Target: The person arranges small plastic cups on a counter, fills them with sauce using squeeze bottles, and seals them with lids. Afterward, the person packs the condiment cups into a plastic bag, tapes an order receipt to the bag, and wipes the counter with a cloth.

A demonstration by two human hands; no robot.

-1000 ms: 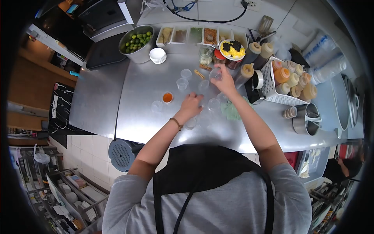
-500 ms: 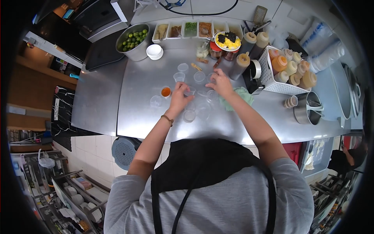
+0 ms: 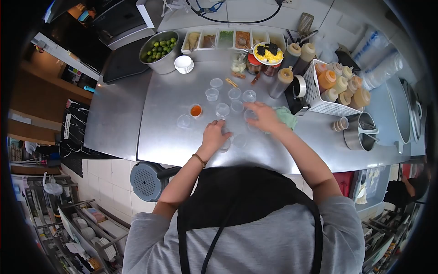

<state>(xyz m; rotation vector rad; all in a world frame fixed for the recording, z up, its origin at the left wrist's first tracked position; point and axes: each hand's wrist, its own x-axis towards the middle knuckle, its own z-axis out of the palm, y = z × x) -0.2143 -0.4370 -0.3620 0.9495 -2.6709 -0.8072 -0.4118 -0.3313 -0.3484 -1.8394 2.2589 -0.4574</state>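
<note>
Several small clear plastic cups and lids stand loosely grouped on the steel counter, among them a cup (image 3: 211, 94) and another cup (image 3: 222, 109) in the middle. My left hand (image 3: 214, 137) is low over the counter, its fingers curled round a near clear plastic cup (image 3: 225, 145) that they partly hide. My right hand (image 3: 264, 118) reaches in from the right, thumb and fingers around the rim of a clear plastic cup (image 3: 249, 114). Left of the group stands a small cup of orange-red sauce (image 3: 196, 110), with a clear lid or cup (image 3: 184, 121) beside it.
At the back are a pot of limes (image 3: 160, 51), stacked white bowls (image 3: 184, 64) and a row of ingredient tubs (image 3: 226, 40). Sauce bottles fill a white basket (image 3: 315, 93) on the right. A green cloth (image 3: 286, 118) lies beside my right hand.
My left hand has come toward me, off the middle cups to a nearer one. My right hand has also moved nearer, from the far right cup to the one before it.
</note>
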